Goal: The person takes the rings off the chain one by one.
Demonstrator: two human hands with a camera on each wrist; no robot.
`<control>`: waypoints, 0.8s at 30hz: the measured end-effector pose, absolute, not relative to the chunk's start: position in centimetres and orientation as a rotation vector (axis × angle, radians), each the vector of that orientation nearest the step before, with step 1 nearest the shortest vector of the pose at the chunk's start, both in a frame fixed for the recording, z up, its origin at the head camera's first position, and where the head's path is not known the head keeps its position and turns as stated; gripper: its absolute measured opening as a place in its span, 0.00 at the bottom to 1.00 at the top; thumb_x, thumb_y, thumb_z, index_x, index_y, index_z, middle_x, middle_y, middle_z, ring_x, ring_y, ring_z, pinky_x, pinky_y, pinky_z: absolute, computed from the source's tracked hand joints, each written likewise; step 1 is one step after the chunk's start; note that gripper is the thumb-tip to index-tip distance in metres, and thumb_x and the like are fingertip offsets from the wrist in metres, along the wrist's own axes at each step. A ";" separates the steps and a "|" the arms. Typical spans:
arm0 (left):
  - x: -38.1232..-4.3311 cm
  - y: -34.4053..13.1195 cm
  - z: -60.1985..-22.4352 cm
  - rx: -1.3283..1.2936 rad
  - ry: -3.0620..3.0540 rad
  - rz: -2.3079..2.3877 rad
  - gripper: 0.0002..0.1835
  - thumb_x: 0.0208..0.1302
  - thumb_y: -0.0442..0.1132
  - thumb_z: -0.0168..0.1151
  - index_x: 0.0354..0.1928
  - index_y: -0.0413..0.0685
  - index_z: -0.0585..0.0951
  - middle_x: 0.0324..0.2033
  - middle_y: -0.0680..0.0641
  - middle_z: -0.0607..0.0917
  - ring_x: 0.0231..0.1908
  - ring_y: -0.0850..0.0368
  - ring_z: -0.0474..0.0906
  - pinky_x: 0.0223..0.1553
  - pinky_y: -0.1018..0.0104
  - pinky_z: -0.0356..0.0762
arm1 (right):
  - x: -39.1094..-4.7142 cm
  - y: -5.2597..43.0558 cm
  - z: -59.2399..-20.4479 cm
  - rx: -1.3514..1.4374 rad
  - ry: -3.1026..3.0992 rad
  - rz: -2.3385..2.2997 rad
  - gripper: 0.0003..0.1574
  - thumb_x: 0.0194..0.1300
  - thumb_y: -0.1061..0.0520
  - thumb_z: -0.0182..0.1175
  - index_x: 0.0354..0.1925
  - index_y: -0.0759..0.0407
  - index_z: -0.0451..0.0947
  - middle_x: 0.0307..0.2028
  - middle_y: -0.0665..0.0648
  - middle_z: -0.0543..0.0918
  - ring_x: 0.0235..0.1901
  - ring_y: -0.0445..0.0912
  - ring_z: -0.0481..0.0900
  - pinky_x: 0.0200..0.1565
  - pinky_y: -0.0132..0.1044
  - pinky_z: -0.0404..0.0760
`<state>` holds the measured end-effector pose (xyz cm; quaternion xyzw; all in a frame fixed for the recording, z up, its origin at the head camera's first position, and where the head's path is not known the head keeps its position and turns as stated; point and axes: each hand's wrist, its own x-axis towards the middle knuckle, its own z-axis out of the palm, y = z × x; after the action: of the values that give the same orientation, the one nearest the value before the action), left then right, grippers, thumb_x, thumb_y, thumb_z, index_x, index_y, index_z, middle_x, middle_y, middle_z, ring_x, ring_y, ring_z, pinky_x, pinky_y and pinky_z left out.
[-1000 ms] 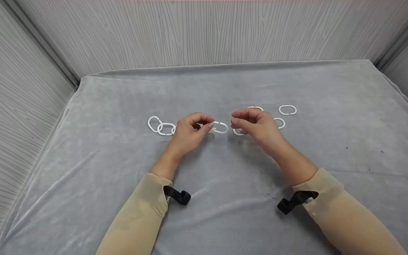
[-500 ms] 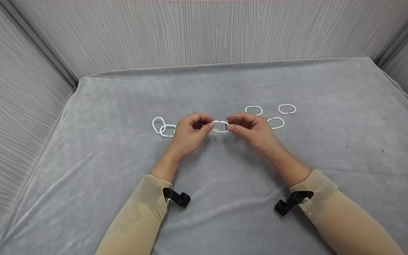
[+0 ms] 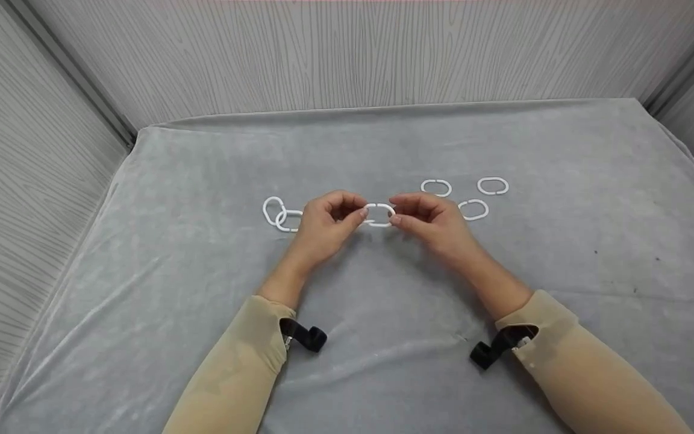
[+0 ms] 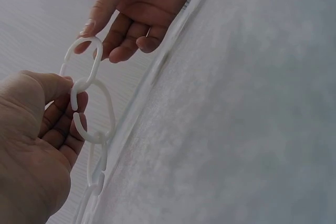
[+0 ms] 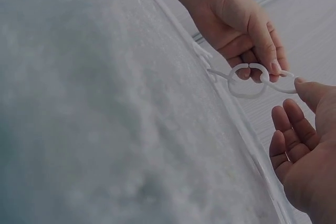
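Observation:
My left hand (image 3: 326,226) pinches a chain of white plastic links near the joint of its last two. My right hand (image 3: 440,226) holds the opposite end of the end link (image 3: 382,225) between thumb and fingertips, so the link spans both hands above the cloth. In the left wrist view, a second link (image 4: 111,108) with a gap in its side hangs from that end link, and more trail below. Farther left, the chain's other links (image 3: 290,230) emerge from behind my left hand; the part behind the hand is hidden.
Loose white links lie beyond my right hand: one link (image 3: 428,181) behind it, another link (image 3: 473,219) to its right, and a third link (image 3: 491,178) farther out. Grey cloth (image 3: 383,289) covers the table, with pale panel walls (image 3: 347,54) behind.
My right hand has moved left and taken hold of the end link, from which it was apart. A loose link near that hand is now out of sight. The chain's left end shifted right.

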<state>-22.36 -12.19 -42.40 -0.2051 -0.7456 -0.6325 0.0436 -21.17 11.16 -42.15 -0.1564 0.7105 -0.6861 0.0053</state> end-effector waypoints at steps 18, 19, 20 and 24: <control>-22.4 -12.1 -42.4 -0.648 -2.270 -1.945 0.04 0.70 0.30 0.69 0.43 0.34 0.87 0.35 0.46 0.88 0.35 0.58 0.80 0.38 0.68 0.78 | -21.2 11.3 -42.2 -0.510 2.254 -2.122 0.19 0.67 0.70 0.70 0.56 0.71 0.85 0.33 0.58 0.86 0.32 0.45 0.84 0.36 0.33 0.81; -22.4 -12.1 -42.4 -0.651 -2.272 -1.944 0.04 0.70 0.30 0.69 0.43 0.34 0.87 0.35 0.46 0.88 0.35 0.58 0.80 0.39 0.68 0.78 | -21.2 11.3 -42.2 -0.511 2.256 -2.121 0.19 0.67 0.70 0.70 0.55 0.71 0.85 0.32 0.58 0.86 0.32 0.45 0.84 0.35 0.33 0.81; -22.4 -12.1 -42.5 -0.652 -2.273 -1.942 0.05 0.70 0.30 0.69 0.43 0.34 0.87 0.35 0.46 0.88 0.35 0.58 0.81 0.39 0.68 0.78 | -21.2 11.3 -42.2 -0.512 2.259 -2.120 0.18 0.67 0.70 0.70 0.55 0.71 0.85 0.32 0.58 0.86 0.32 0.45 0.84 0.36 0.33 0.81; -22.4 -12.1 -42.5 -0.657 -2.279 -1.924 0.05 0.70 0.30 0.70 0.43 0.34 0.87 0.35 0.46 0.88 0.36 0.57 0.81 0.40 0.68 0.79 | -21.2 11.2 -42.2 -0.505 2.268 -2.105 0.17 0.67 0.69 0.71 0.54 0.71 0.86 0.33 0.59 0.86 0.32 0.44 0.83 0.36 0.33 0.82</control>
<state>-22.44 -12.09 -42.51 -0.2150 -0.7454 -0.6294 0.0437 -21.17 11.22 -42.15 -0.1610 0.7234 -0.6714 0.0033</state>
